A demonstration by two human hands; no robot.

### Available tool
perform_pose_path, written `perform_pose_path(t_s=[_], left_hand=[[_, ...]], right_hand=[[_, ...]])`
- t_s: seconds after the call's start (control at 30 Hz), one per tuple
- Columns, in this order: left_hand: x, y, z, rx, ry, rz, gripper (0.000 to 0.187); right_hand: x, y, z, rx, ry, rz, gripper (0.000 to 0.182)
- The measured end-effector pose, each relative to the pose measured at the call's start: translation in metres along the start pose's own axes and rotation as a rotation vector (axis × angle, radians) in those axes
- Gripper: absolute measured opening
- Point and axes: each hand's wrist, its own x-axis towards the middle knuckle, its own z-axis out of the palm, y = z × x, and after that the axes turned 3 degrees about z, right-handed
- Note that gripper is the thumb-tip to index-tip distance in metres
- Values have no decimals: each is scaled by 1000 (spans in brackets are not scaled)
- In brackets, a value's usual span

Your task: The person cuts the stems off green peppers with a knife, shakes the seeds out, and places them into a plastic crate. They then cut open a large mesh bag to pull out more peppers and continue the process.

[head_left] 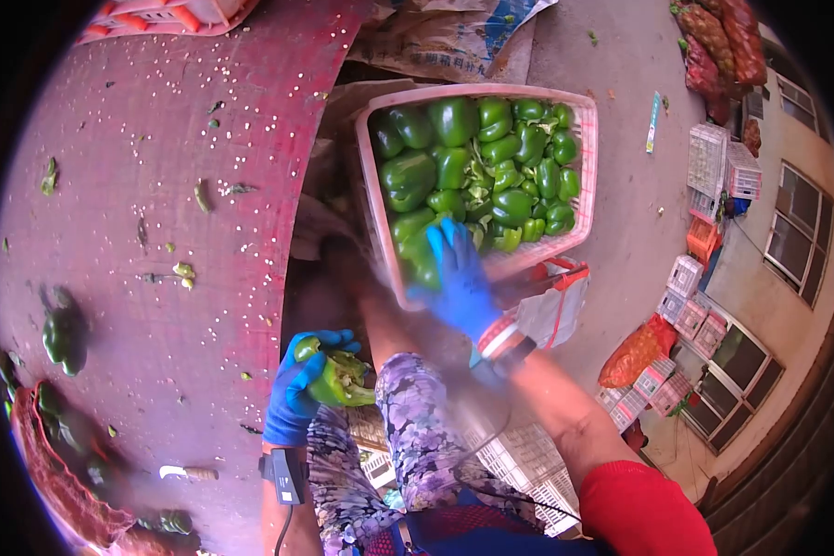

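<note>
My left hand (296,389), in a blue glove, is closed around a green bell pepper (340,382) with a pale, ragged broken side. It is held above my lap, beside the red surface's edge. My right hand (461,289), also blue-gloved and slightly blurred, reaches over the near left corner of a pale pink crate (584,139). Its fingers and thumb are around another green bell pepper (421,267) at that corner. Large peppers fill the crate's left side; smaller ones and light green pieces lie towards the right.
On the red surface (222,111) are scattered pale seeds, scraps, a knife (188,473) and a whole pepper (63,334). A red net sack (60,473) with peppers lies at the near left. Stacked crates (709,157) and filled sacks (639,352) line the building at right.
</note>
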Motion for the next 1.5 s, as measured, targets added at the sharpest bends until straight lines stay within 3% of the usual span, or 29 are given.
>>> perform_pose_path(t_s=[0.17, 0.3, 0.43, 0.67, 0.77, 0.87, 0.9, 1.0, 1.03, 1.13, 1.17, 1.2, 1.3, 1.37, 1.5], left_hand=[[0, 2, 4, 26, 21, -11, 36], [0, 4, 0, 27, 19, -7, 35], [5, 10, -1, 75, 26, -24, 34], [10, 10, 15, 186, -14, -38, 33], [10, 20, 33, 335, -42, -10, 35], [16, 25, 39, 362, -40, 1, 34], [21, 26, 40, 360, -30, -9, 34], [41, 17, 41, 343, -5, -43, 31], [50, 12, 43, 346, -21, -60, 30], [62, -3, 45, 339, -15, -97, 28], [63, -11, 42, 359, -14, -83, 27], [63, -18, 37, 375, -11, -70, 25], [52, -22, 36, 252, 24, -128, 28], [42, -19, 39, 235, 37, -125, 31], [35, -6, 43, -116, 32, -134, 46]], right_hand=[[-27, -38, 13, -134, -152, -36, 77], [2, 4, 29, -58, 73, 63, 76], [2, -24, 42, -98, 132, 202, 71], [-12, -41, 70, -150, 132, 157, 65], [-10, -48, 58, -197, 102, 179, 67], [-19, -33, 19, -126, -103, 39, 70], [-22, -28, 1, -27, -52, -2, 75], [-12, -31, -52, -7, -193, 182, 81], [-4, -34, -61, -108, -161, 144, 69], [21, -8, 6, -466, -405, -57, 46], [21, -13, 7, -558, -302, -127, 31], [20, -18, 15, -555, -304, -98, 31], [23, -24, 48, -569, -243, -20, 30], [30, -23, 54, -501, -314, -16, 29], [37, -23, 51, -418, -397, 36, 30]])
